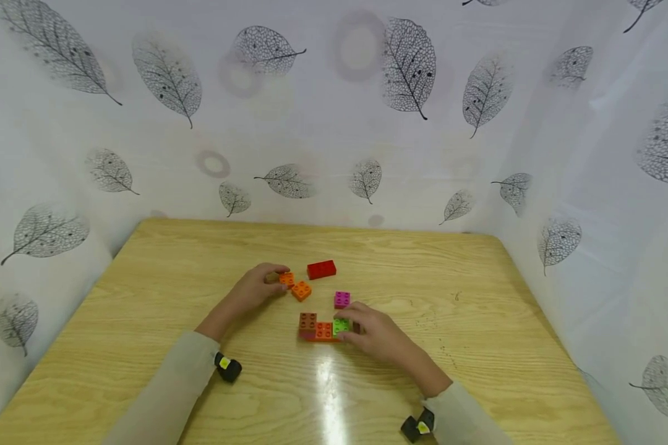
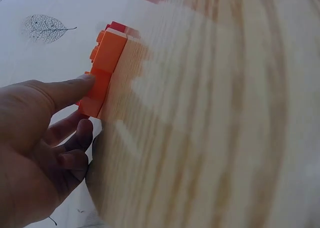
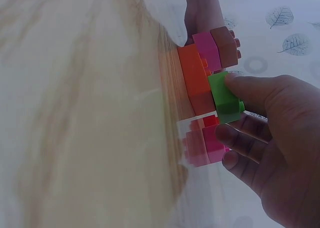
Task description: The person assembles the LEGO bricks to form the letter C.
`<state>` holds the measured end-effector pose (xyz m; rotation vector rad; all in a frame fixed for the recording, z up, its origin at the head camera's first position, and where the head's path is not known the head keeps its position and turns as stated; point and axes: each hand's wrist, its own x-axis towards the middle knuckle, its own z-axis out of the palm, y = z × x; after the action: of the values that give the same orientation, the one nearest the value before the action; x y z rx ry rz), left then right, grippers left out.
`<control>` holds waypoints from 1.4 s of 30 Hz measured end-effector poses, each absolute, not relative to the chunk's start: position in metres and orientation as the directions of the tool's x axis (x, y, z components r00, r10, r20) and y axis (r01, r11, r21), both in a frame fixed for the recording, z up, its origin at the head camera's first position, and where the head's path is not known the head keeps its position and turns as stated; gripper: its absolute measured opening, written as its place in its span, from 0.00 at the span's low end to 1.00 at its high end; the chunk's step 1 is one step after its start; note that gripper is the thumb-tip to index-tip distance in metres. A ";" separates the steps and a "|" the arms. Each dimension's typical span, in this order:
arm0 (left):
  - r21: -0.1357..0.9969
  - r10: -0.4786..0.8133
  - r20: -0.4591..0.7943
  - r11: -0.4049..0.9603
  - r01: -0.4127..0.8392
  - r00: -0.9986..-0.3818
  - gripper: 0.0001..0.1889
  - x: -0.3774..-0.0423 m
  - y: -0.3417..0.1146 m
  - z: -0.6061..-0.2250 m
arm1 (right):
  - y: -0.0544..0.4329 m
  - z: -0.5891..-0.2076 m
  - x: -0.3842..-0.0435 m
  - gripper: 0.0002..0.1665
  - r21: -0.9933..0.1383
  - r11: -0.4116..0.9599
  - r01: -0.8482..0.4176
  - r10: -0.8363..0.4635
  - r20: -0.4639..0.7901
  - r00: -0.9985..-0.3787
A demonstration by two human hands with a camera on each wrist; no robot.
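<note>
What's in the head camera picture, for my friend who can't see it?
A person's right hand pinches a green brick on a small toy-brick build, while the left hand grips an orange brick beside a second one. A red brick and a pink brick lie nearby on a wooden table.

A yellowish wooden table with rounded far corners (image 1: 423,272) reflects a bright white streak. White cloth printed with dark, veined leaves (image 1: 323,130) hangs behind and alongside.
</note>
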<state>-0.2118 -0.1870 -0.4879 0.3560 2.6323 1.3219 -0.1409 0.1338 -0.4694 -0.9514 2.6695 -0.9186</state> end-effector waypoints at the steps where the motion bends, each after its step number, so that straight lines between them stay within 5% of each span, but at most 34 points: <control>1: 0.803 0.290 -0.051 0.581 0.134 -0.956 0.25 -0.212 -0.187 -0.488 | 0.134 -0.470 -0.141 0.24 -0.600 0.609 -0.518 -0.618 0.050 -0.785; 20: 0.808 0.266 -0.054 0.577 0.114 -0.963 0.24 -0.209 -0.192 -0.481 | 0.133 -0.467 -0.139 0.24 -0.597 0.616 -0.514 -0.614 0.045 -0.788; 42: 0.820 0.339 0.043 0.525 0.227 -0.940 0.23 -0.158 -0.180 -0.460 | 0.134 -0.469 -0.140 0.25 -0.598 0.607 -0.523 -0.621 0.053 -0.782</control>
<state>-0.1579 -0.1798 -0.4600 0.4913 2.6352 1.3904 -0.1399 0.1340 -0.4694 -0.9580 2.6696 -0.9160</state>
